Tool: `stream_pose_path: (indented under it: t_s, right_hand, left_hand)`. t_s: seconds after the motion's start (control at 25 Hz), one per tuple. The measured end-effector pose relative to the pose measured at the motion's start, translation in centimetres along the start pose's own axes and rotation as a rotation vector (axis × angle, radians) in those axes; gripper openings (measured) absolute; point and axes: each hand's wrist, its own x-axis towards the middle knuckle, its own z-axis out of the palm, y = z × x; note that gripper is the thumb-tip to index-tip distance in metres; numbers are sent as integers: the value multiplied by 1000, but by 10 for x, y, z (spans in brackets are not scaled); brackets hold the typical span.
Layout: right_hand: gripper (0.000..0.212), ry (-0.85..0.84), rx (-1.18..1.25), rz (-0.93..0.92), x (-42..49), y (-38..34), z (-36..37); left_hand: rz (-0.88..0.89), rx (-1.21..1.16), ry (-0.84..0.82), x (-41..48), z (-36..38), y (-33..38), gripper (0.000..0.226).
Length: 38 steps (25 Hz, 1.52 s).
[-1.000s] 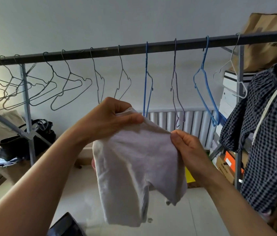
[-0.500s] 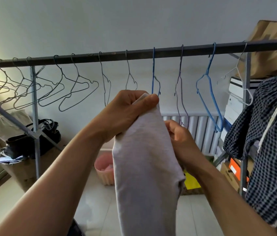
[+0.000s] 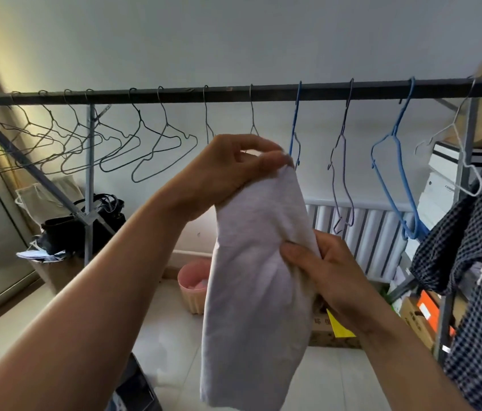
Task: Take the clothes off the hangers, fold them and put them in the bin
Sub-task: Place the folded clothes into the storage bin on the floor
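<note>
Cloth (image 3: 254, 292) now hangs folded lengthwise, no longer spread: left hand (image 3: 228, 173) pinches its top, right hand (image 3: 322, 271) has slid down to grip mid-length, likely for a crosswise fold.

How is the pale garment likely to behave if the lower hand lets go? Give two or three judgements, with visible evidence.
Probably floppy: the pale garment hangs limp where the left hand pinches it and creases where the right hand grips it. Likely light, since fingertips seem to hold its top. It would probably swing and drape, not hold shape.
</note>
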Motion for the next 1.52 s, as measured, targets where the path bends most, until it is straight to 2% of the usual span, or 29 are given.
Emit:
stream_pose_path:
  t_s: [0.08,0.12,0.16,0.2,0.32,0.4,0.48,0.52,0.56,0.64,0.72,0.76,0.88,0.96,1.08,1.16,1.24,1.32,1.44,1.52]
  right_hand:
    - [13,32,62,24,3,-4,-3]
    - [14,33,88,30,5,-6,-5]
    - [14,23,114,33,6,-8,-7]
    - [15,10,139,36,6,-10,-9]
    - [15,-18,165,87,5,-6,-11]
    - [16,-4,160,105,5,-3,-12]
    - [40,30,142,92,5,3,-16]
    - [56,41,158,86,3,6,-19]
    - [65,32,186,78,0,7,-21]
    - [70,-78,176,48,-8,11,-25]
    - [66,-166,29,49,-14,18,-28]
    - [61,-160,-38,48,-15,21,-29]
    - [37,-109,-127,-2,-18,24,-30]
    - [24,-116,-199,-50,-20,21,-29]
    - [10,-122,-320,-109,-20,20,-21]
    - [13,-153,-268,-91,-19,19,-14]
    - [24,-213,-66,-11,-19,20,-1]
    - [27,-226,61,37,-18,18,16]
    - [31,-215,127,58,-9,13,50]
    - [34,-194,165,90,2,10,69]
  left_hand:
    - [-155,-400,-15,-15,-4,-23,64]
    - [-257,-592,-95,-31,1,-41,83]
    - [-336,-696,-172,-51,11,-54,94]
    - [-382,-706,-199,-71,23,-64,93]
    - [-322,-558,31,-96,46,-84,69]
    - [-272,-467,146,-98,53,-85,80]
    - [-260,-362,253,-100,58,-83,91]
    - [-236,-326,293,-102,61,-82,88]
    - [-196,-322,316,-104,64,-80,81]
    - [-152,-342,365,-108,71,-69,60]
    - [-156,-290,420,-110,75,-60,36]
    - [-167,-249,436,-112,77,-57,31]
    - [-208,-109,387,-123,71,-50,39]
    - [-205,81,314,-131,63,-44,46]
    - [-191,390,328,-142,51,-36,30]
    - [-214,446,335,-149,39,-33,17]
    - [-257,372,334,-156,22,-35,10]
    - [-286,175,406,-161,9,-40,11]
    - [-371,-336,470,-175,4,-54,35]
    - [-436,-511,396,-190,1,-65,47]
